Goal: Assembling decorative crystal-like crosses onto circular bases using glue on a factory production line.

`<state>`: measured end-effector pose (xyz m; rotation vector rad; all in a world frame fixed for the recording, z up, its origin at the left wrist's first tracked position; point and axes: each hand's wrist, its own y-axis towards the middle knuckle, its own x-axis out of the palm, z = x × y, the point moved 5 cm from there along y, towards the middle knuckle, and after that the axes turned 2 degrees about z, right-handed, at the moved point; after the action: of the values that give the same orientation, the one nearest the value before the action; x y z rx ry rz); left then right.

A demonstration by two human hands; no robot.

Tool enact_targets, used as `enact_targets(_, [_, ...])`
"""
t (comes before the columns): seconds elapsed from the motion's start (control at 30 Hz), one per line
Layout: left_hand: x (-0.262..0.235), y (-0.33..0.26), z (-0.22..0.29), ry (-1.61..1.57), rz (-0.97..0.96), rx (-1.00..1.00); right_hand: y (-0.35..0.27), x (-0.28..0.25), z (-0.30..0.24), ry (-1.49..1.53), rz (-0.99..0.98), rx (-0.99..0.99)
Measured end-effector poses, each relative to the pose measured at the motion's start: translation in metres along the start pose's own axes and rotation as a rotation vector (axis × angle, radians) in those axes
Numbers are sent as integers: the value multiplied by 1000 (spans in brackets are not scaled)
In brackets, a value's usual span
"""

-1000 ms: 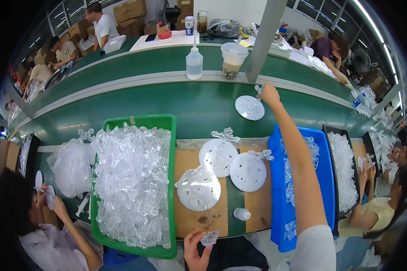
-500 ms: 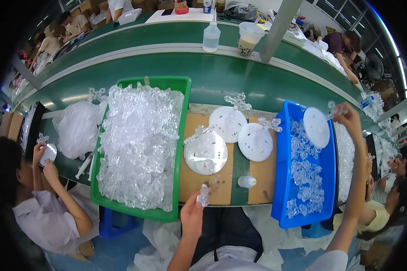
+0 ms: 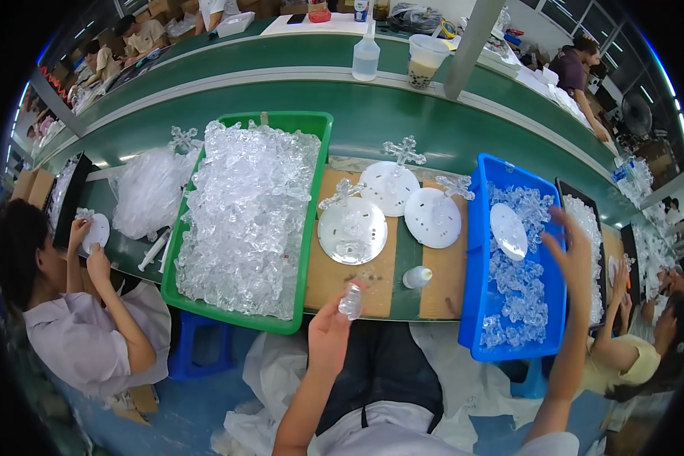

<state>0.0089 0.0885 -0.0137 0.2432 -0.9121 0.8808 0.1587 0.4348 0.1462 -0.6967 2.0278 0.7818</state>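
Note:
My left hand (image 3: 328,325) pinches a small clear plastic piece (image 3: 350,302) over the front edge of the bench. My right hand (image 3: 571,245), slightly blurred, is raised at the right side of the blue bin (image 3: 472,304) with its fingers apart and nothing in them. Just left of it, a white round disc (image 3: 508,231) rests on the clear plastic pieces (image 3: 515,292) in that bin. Three more white discs lie on the work surface: a near one (image 3: 352,231), a far one (image 3: 389,188) and a right one (image 3: 433,218), each with a clear cross-shaped piece beside it.
A green bin (image 3: 306,251) heaped with clear plastic pieces stands at left. A small white bottle (image 3: 417,277) is near the front edge. Behind, a squeeze bottle (image 3: 365,58) and a drink cup (image 3: 425,61) stand on a ledge. A co-worker (image 3: 91,319) sits at left, others at right.
My right hand has let go of the white disc, which now lies in the blue bin, and has moved down toward me. My left hand still holds the clear piece.

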Motion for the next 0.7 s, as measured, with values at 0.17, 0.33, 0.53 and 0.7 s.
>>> enact_targets(0.17, [21, -1, 12, 530, -186, 339, -91, 81, -167, 542, -323, -292])
enact_targets(0.33, [18, 0, 7, 586, -322, 213, -101, 148, -157, 776, -449, -226])
enact_targets(0.53, [-9, 46, 18, 1504, 123, 620, -130, 183, -123, 1387, -309, 465])
enact_targets(0.7, [-16, 62, -7, 1949, 76, 567, -173, 204, -128, 1493, -499, 581])
